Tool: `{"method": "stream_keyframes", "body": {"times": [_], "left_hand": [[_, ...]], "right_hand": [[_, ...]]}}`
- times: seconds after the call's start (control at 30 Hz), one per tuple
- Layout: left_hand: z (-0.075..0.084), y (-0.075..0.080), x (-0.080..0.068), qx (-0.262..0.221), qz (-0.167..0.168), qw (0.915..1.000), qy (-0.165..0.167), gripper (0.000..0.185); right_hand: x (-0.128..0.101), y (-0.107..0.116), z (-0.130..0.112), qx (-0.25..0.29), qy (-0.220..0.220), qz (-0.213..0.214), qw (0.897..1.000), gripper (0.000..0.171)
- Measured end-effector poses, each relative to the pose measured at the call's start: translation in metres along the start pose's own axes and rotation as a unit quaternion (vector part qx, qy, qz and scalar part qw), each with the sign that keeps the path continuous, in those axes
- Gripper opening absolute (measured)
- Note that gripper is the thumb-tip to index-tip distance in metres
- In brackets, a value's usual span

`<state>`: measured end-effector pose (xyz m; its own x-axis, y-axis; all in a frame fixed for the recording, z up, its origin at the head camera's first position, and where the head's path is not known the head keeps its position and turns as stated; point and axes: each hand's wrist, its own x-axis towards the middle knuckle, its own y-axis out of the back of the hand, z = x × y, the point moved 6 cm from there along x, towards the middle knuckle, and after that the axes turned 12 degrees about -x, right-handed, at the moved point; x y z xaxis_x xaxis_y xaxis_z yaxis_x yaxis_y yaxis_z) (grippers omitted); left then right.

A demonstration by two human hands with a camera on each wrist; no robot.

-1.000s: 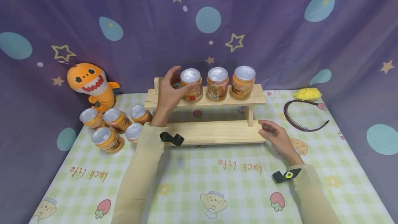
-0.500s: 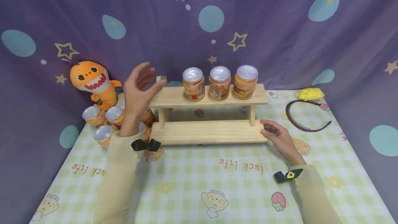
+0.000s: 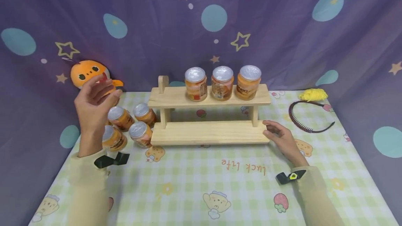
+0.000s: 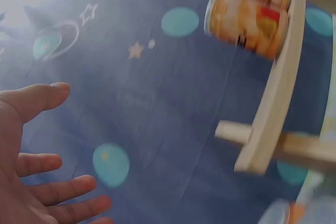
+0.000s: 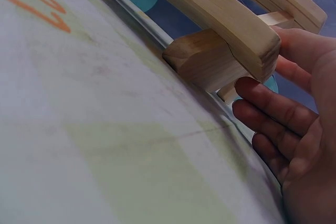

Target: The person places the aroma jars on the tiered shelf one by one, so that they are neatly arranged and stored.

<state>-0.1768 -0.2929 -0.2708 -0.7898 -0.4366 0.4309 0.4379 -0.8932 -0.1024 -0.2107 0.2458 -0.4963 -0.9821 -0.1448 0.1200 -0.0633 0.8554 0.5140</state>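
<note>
My left hand (image 3: 93,112) is raised over the left side of the table, holding nothing; its fingers are spread apart in the left wrist view. Beneath and beside it stand several fruit jars (image 3: 140,135) with silver lids, partly hidden by the hand and wrist. My right hand (image 3: 284,144) grips the right end of the two-tier wooden shelf (image 3: 207,132), thumb and fingers about the lower board's corner in the right wrist view. On the upper board three fruit jars stand in a row: a left jar (image 3: 196,85), a middle jar (image 3: 222,85) and a right jar (image 3: 248,84).
An orange shark plush toy (image 3: 89,69) sits at the back left, partly behind my left hand. A dark toothed headband (image 3: 295,118) and a yellow yarn bundle (image 3: 313,95) lie at the right. A purple curtain (image 3: 157,27) hangs behind the checked tablecloth (image 3: 185,187).
My left hand has let go of the left jar on the upper board and swung left, over the jars on the table. My right hand has stayed at the shelf's end.
</note>
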Motion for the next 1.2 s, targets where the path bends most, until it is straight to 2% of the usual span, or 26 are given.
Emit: {"method": "stream_keyframes", "body": {"times": [0.1,0.2,0.27,0.37,0.57,0.67,0.8,0.93,1.1,1.2], "left_hand": [[-0.005,0.019,0.001,-0.044,0.022,0.9988,-0.008,0.049],[-0.012,0.037,0.0,-0.061,0.041,0.9972,-0.015,0.048],[-0.02,0.049,-0.001,-0.07,0.055,0.996,-0.008,0.047],[-0.033,0.069,-0.004,-0.079,0.082,0.9933,0.018,0.048],[-0.062,0.107,-0.017,-0.099,0.139,0.9819,0.082,0.049],[-0.077,0.119,-0.024,-0.084,0.155,0.9775,0.116,0.051],[-0.095,0.131,-0.034,-0.032,0.161,0.9763,0.142,0.053],[-0.109,0.137,-0.044,0.023,0.152,0.9745,0.164,0.057],[-0.122,0.137,-0.056,0.062,0.131,0.9692,0.199,0.064],[-0.129,0.134,-0.06,0.077,0.114,0.9687,0.206,0.064]], "right_hand": [[-0.001,0.001,-0.001,0.004,0.004,0.003,1.0,0.041],[-0.002,0.003,0.0,0.008,0.008,0.006,1.0,0.04],[-0.002,0.004,0.001,0.009,0.009,0.007,1.0,0.04],[-0.002,0.004,0.002,0.01,0.008,0.009,1.0,0.04],[-0.002,0.004,0.002,0.006,0.005,0.008,1.0,0.04],[-0.002,0.004,0.001,0.007,0.002,0.009,1.0,0.04],[-0.002,0.003,-0.002,0.005,0.001,0.008,1.0,0.04],[-0.002,0.002,-0.003,0.007,0.002,0.003,1.0,0.041],[-0.001,0.0,-0.003,0.007,0.005,0.001,1.0,0.041],[-0.001,0.0,-0.002,0.009,0.006,0.001,1.0,0.041]]}}
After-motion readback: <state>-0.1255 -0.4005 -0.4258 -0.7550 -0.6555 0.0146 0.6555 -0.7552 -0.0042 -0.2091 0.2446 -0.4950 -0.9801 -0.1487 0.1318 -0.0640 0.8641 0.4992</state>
